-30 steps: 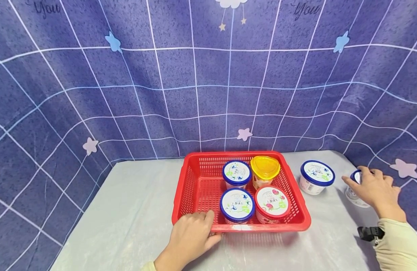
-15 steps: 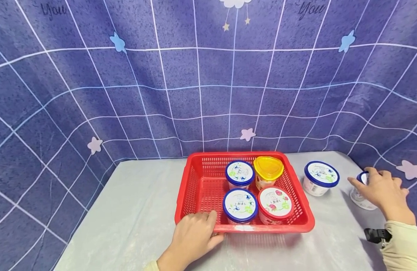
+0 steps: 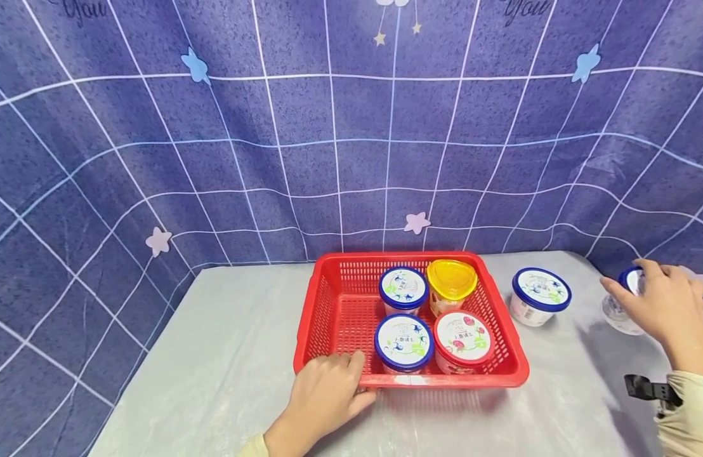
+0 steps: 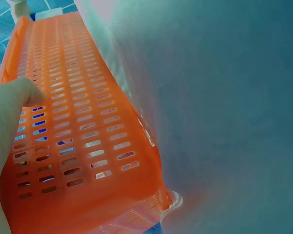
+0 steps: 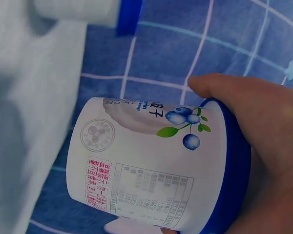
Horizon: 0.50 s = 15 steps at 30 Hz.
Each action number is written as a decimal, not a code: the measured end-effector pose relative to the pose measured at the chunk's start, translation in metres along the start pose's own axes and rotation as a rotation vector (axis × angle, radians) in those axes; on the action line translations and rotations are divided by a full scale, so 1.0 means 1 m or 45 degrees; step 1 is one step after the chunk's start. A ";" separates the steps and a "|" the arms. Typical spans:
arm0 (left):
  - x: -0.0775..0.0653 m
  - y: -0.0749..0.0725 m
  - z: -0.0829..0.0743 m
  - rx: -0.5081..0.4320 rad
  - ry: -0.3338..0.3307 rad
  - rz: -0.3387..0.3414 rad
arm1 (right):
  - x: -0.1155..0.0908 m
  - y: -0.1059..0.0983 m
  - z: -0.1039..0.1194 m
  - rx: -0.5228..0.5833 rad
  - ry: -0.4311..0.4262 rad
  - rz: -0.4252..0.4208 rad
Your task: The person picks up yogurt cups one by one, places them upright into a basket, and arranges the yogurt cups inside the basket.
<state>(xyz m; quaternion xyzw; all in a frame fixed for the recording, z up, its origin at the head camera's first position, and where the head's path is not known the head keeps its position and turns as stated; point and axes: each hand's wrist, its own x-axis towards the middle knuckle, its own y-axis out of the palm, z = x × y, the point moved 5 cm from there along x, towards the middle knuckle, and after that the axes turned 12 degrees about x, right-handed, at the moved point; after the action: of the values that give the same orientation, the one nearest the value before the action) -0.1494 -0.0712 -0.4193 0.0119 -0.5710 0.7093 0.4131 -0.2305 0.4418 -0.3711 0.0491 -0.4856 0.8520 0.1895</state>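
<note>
My left hand (image 3: 325,393) holds the front rim of a red perforated plastic basket (image 3: 342,263), near its left corner. The thumb (image 4: 31,92) lies against the outer wall in the left wrist view, while the fingers reach over the rim. At the table's far right, my right hand (image 3: 668,304) is around the blue lid of a white yogurt tub (image 5: 146,161) printed with blueberries. Its thumb extends past the lid's edge; most of the other fingers are hidden behind the tub. Another blue-lidded yogurt tub (image 3: 540,295) stands between that hand and the basket.
In the basket's right half are two blue-lidded tubs (image 3: 404,343), a red-lidded tub (image 3: 464,339) with strawberries, and a yellow-lidded cup (image 3: 451,282). A purple-blue grid curtain (image 3: 357,165) hangs behind the grey-white tabletop (image 3: 214,355).
My right hand and the tub under it have shifted right and slightly back. The left hand keeps its place on the basket, which has not moved. The head view shifted slightly.
</note>
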 end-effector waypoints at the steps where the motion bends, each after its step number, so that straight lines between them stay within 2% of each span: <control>1: -0.001 0.000 0.000 -0.003 -0.002 -0.003 | 0.000 0.000 0.005 0.006 -0.011 -0.009; 3: -0.001 0.000 -0.001 -0.009 -0.004 -0.012 | -0.003 -0.002 0.013 0.001 -0.034 -0.029; 10: 0.000 -0.001 -0.002 -0.002 0.000 -0.026 | -0.011 -0.013 0.044 0.058 -0.236 -0.214; 15: -0.001 -0.003 -0.001 0.000 -0.005 -0.045 | -0.016 -0.017 0.064 0.037 -0.242 -0.214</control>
<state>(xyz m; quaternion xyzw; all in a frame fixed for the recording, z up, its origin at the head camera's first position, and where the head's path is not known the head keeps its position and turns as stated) -0.1465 -0.0709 -0.4178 0.0232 -0.5715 0.7018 0.4246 -0.2157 0.3906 -0.3277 0.1727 -0.4832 0.8316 0.2125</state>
